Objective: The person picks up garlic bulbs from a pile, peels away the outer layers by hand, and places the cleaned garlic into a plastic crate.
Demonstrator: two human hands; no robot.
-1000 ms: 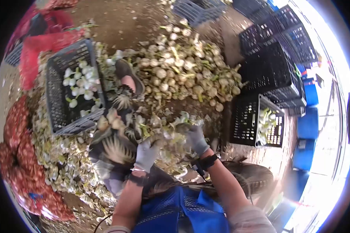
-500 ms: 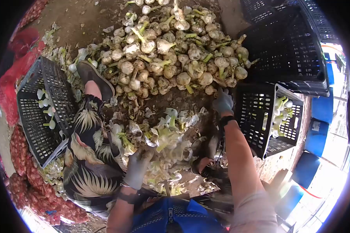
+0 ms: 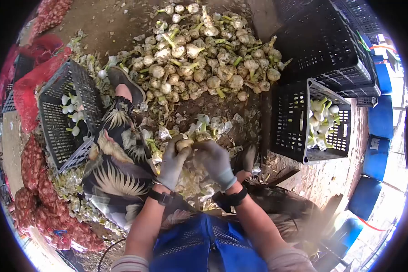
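— Well, shall we begin with the crates? On our left stands a grey crate [image 3: 59, 122], tilted toward us, and in it we count a few peeled white bulbs [image 3: 70, 111] against its far side.

— And on our right a black crate [image 3: 299, 131] sits open-topped, with a small heap of trimmed bulbs with green stems [image 3: 322, 122] gathered at its outer end. Behind it we see a stack of black crates [image 3: 326, 45]; what they hold we cannot tell.

— Between the two, farther out, lies the big pile of unpeeled garlic [image 3: 208, 59] on the bare ground. Red mesh sacks [image 3: 36, 204] line our left edge.

— Now the hands. Both wear grey gloves and meet just in front of our knees, above a litter of peelings [image 3: 199, 131].

— Our left hand [image 3: 174, 161] is curled about a garlic bulb [image 3: 184, 144], fingers wrapped under it, thumb at its side.

— Our right hand [image 3: 215, 161] closes over the same bulb from the other side, its fingers bent on top, so the bulb shows only as a tan patch between the two gloves.

— So the bulb sits at the fingertips of both hands, gripped by each, well apart from either crate and nearer to us than the big pile.

— Our left leg in its leaf-print trouser [image 3: 113, 167] stretches out beside the grey crate, the shoe [image 3: 124, 81] touching the edge of the pile.
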